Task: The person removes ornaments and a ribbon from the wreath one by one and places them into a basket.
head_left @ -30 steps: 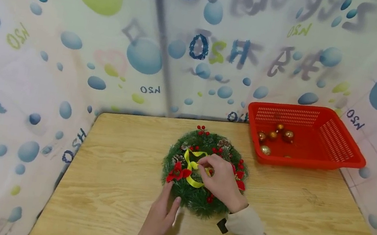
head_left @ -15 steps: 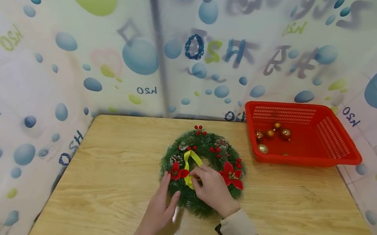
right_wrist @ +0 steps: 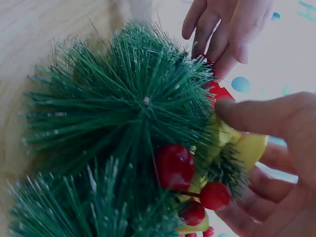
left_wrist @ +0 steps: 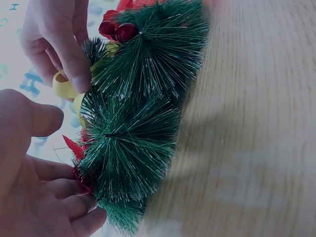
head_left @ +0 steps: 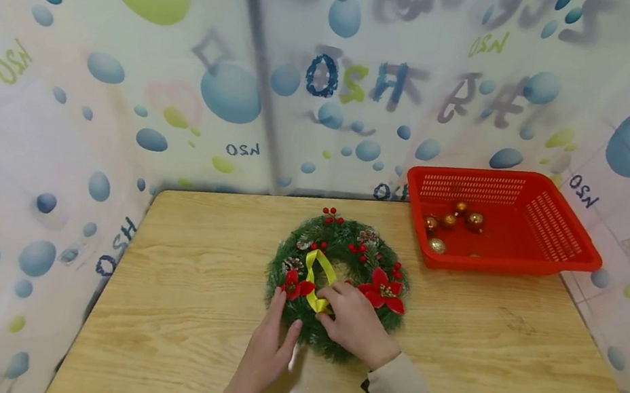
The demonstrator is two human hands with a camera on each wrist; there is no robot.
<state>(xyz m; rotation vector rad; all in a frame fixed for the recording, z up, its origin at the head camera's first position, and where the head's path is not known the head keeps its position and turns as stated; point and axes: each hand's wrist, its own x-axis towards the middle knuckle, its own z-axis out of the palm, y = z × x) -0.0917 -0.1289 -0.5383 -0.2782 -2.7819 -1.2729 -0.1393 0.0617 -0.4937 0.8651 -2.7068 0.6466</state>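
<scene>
A green wreath (head_left: 322, 343) with pinecones, red berries and red poinsettias lies flat on the wooden table. A yellow ribbon (head_left: 324, 267) forms a loop across its left and middle part. My right hand (head_left: 355, 323) reaches over the wreath from the right and pinches the ribbon's lower part; in the right wrist view, thumb and fingers lie on either side of a ribbon loop (right_wrist: 253, 148). My left hand (head_left: 264, 353) rests at the wreath's lower left edge, fingers extended and touching near the left poinsettia (head_left: 296, 286). The ribbon under my right hand is partly hidden.
A red plastic basket (head_left: 510, 267) stands at the back right of the table (head_left: 185, 313). Several gold and brown baubles (head_left: 474, 222) lie in its left part. Patterned curtain-like walls (head_left: 196, 88) close off the back and sides.
My right hand has moved left and down over the wreath with the ribbon, uncovering the right poinsettia. The ribbon's loops have become one narrower loop. My left hand stays at the edge.
</scene>
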